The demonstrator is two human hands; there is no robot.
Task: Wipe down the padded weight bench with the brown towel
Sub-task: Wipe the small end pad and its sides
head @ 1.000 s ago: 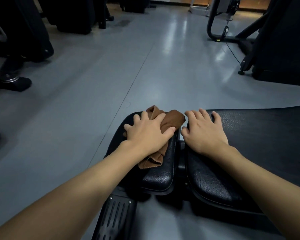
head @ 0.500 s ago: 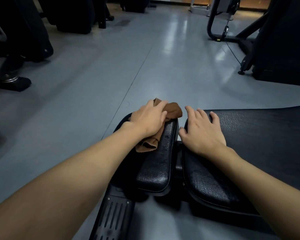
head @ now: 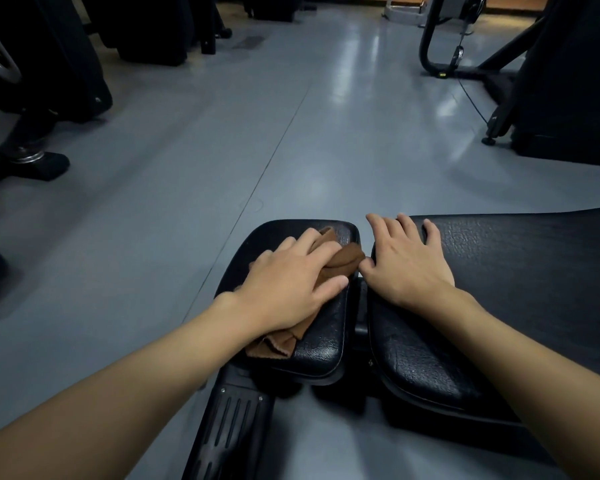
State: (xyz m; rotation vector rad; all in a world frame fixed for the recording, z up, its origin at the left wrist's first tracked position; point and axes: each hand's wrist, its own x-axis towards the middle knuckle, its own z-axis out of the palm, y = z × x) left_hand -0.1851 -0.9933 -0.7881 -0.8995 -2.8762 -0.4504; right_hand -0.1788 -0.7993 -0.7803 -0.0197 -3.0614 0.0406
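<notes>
Mid-wipe on the seat pad [head: 323,344]: the left hand [head: 291,289], fingers spread flat, presses the brown towel [head: 347,259] onto it. Just right of that pad, the right hand [head: 406,268] rests flat and empty on the long pad [head: 516,271], which probably needs wiping next.

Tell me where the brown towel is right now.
In the head view, low centre: the brown towel lies on the small seat pad under the left hand, its far end near the right hand on the larger pad.
</notes>
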